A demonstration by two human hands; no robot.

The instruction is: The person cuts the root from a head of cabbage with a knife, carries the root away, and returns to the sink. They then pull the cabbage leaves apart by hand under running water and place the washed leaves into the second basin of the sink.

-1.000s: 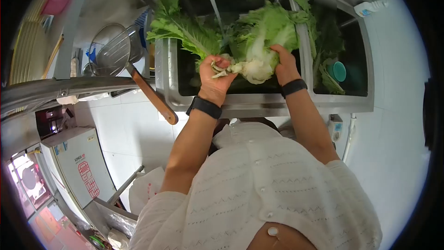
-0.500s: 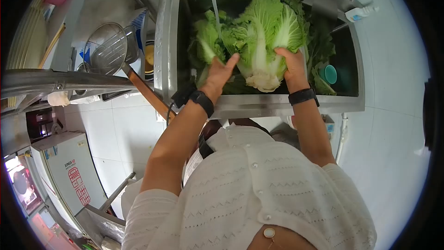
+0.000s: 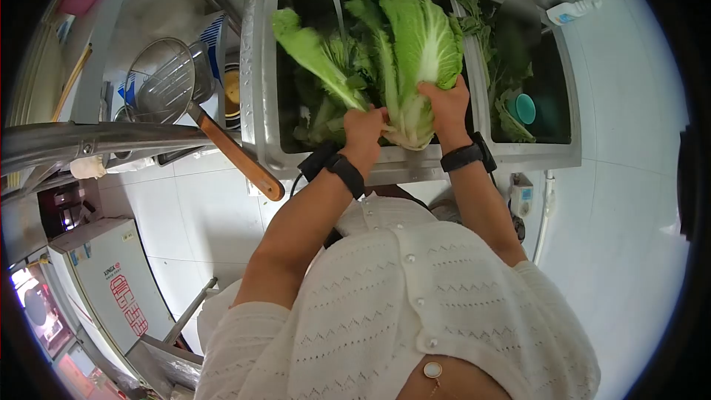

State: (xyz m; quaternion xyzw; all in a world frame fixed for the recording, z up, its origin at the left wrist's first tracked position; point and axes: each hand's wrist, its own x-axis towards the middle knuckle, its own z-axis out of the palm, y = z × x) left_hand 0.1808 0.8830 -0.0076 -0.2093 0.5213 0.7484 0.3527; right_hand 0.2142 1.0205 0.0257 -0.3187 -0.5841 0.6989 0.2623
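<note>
Green leaf (image 3: 311, 55), splayed out leftward, has its stalk in the left hand (image 3: 363, 130), which is now closed on it; half a second ago that hand was open with fingers spread. The right hand (image 3: 444, 107) clasps the cabbage head (image 3: 418, 52) low down, over the steel sink (image 3: 259, 67), beside the running water (image 3: 335, 0).

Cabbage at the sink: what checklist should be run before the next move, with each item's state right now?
1. Right hand grips the cabbage near its base: ok.
2. Left hand closed on the leaf at its stalk: ok.
3. Leaf fully free of the head: cannot tell.
4. Water stream falls into the sink: ok.
5. Cabbage held over the basin, not the floor: ok.
6. Skimmer handle apart from the left arm: ok, though close.
</note>
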